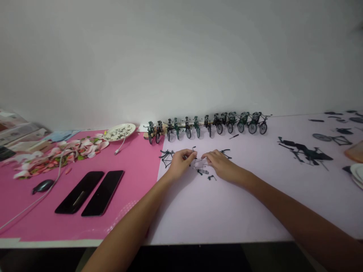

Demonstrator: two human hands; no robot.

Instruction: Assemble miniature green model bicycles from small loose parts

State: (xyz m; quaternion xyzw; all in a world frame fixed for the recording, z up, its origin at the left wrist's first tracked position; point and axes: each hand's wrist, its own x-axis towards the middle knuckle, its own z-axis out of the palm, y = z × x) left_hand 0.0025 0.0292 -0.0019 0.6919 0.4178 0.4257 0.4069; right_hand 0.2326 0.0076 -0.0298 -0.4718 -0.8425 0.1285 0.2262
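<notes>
Small clear plastic packet [200, 163], pinched between left hand [181, 163] and right hand [220, 164], matte lilac table [227, 215]

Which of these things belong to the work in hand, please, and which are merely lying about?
In hand: left hand, right hand, small clear piece, loose black parts, model bicycles.
Lying about: two phones, mouse, plate, pink scraps.

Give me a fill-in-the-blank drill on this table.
1. The left hand and right hand hold a small clear piece ____ them.
2. The model bicycles stand in a row against the ____.
3. ____ black phones lie side by side on the pink mat.
Missing words: between; wall; Two.
</notes>
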